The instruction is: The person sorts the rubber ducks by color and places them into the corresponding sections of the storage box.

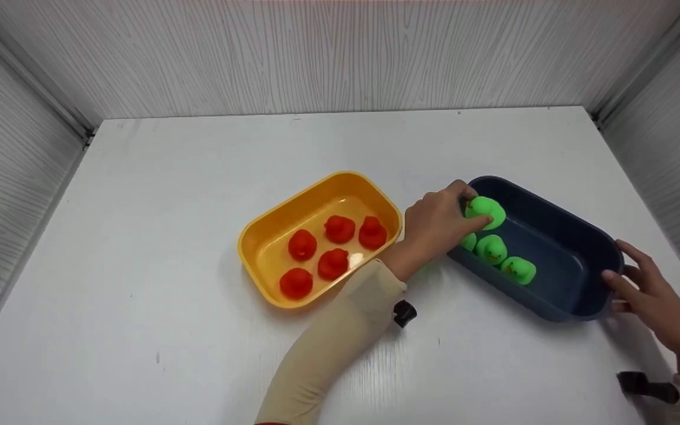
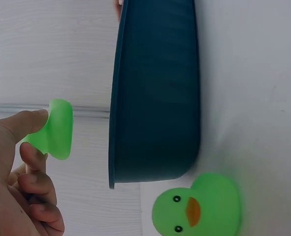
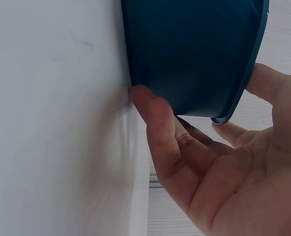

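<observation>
My left hand [image 1: 436, 219] pinches a green rubber duck [image 1: 487, 213] between thumb and fingers, above the left end of a dark blue tub [image 1: 558, 221]. In the left wrist view that duck is held up beside the tub's rim. Below it in the tub lie two green ducks [image 1: 491, 249] in plain sight, and a third is partly covered by the hand. The right hand [image 1: 650, 301] grips the tub's right end, thumb at the rim and fingers against the outer wall [image 3: 194, 59]. Another green duck [image 2: 204, 209] sits on the table outside the tub, hidden in the head view.
Left of the dark blue tub stands a yellow tub [image 1: 263, 227] holding several red rubber ducks [image 1: 339, 229]. The left forearm [image 1: 334, 330] passes close to its front right corner. White tabletop [image 1: 139, 265] surrounds both tubs, with grained panels [image 1: 316, 59] at back and sides.
</observation>
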The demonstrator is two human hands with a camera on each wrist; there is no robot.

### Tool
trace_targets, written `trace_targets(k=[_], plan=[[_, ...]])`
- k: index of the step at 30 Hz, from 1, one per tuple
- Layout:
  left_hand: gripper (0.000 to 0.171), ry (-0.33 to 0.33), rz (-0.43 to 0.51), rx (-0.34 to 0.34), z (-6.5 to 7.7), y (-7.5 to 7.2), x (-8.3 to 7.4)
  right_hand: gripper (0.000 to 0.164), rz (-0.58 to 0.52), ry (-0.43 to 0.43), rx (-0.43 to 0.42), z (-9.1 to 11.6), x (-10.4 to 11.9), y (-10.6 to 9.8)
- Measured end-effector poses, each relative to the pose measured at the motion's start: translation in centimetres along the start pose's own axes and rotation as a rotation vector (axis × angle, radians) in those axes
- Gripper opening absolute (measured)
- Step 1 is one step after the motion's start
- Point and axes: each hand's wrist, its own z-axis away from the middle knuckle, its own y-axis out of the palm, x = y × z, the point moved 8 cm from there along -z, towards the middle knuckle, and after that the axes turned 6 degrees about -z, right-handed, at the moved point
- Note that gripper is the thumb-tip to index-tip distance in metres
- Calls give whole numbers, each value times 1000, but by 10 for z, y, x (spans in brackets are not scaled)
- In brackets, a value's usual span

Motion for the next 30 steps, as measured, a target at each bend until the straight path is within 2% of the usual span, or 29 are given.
trace_targets(k=[7, 11, 14, 22, 30], plan=[[39, 10, -10, -3, -10, -2, -11, 66, -5, -2, -1, 1, -1, 0], [38, 4, 15, -18, -18, -4, -12, 66, 9, -7, -9, 1, 0, -1], [39, -23, 29, -22, -25, 0, -7, 66, 18, -9, -13, 1, 0, -1], [40, -77, 40, -7, -39, 23, 10, 66, 18, -18, -20, 1, 0, -1], [38, -115, -12, -5, -46, 34, 18, 66, 21, -19, -22, 2, 2, 1]])
